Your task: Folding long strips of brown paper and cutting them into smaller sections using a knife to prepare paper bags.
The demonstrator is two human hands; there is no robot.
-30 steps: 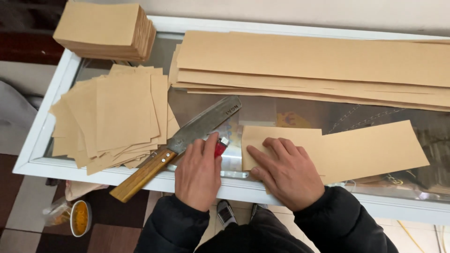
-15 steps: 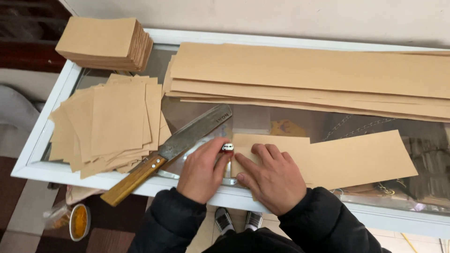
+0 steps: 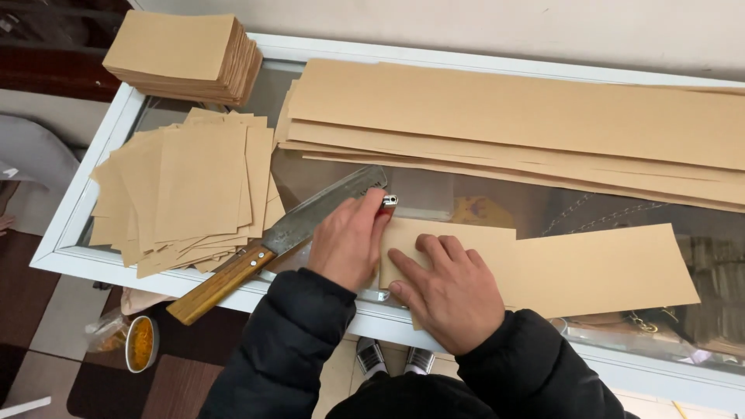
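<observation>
**Tan paper strip pinned on glass desk**

Right hand (image 3: 446,291) lies flat, open, on the tan paper strip (image 3: 590,268) at 5 o'clock. Left hand (image 3: 349,240), curled, pinches a small lighter (image 3: 389,201) beside the wooden-handled cleaver (image 3: 272,244).

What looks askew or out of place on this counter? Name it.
The cut brown sheets at left lie fanned and crooked, unlike the squared stack behind them. The cleaver's wooden handle overhangs the counter's front edge.
</observation>
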